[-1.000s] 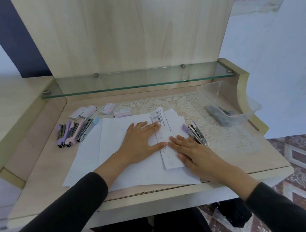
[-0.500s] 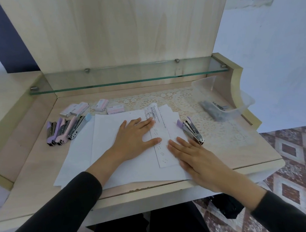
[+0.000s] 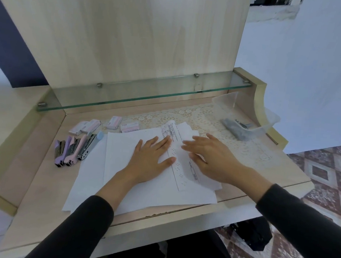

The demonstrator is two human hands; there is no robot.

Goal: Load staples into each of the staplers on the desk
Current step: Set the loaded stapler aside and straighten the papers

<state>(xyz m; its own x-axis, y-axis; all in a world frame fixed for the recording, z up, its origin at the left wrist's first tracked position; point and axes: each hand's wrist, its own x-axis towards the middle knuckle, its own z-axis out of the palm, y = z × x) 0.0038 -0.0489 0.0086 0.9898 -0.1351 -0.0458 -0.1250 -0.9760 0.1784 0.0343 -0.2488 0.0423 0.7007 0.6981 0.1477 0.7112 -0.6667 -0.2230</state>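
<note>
Several pastel staplers [image 3: 72, 150], purple, pink and blue, lie side by side at the desk's left. Small pink staple boxes [image 3: 114, 122] sit just behind them. My left hand [image 3: 149, 159] lies flat, fingers spread, pressing on a stack of white paper sheets [image 3: 142, 191]. My right hand [image 3: 209, 157] is blurred and hovers palm down, fingers stretched out, over the right part of the sheets, beside a printed paper strip [image 3: 180, 173]. It covers the spot where a purple stapler lay earlier, and that stapler is out of sight.
A clear plastic tub [image 3: 223, 98] at the back right holds grey metal pieces [image 3: 235, 128]. A lace mat [image 3: 196, 116] covers the back of the desk. A glass shelf [image 3: 148, 93] overhangs the rear edge. The desk front edge runs below the sheets.
My right hand has slid up and left from the sheets' lower right edge and now covers the purple stapler's spot. My left hand has stayed flat on the paper.
</note>
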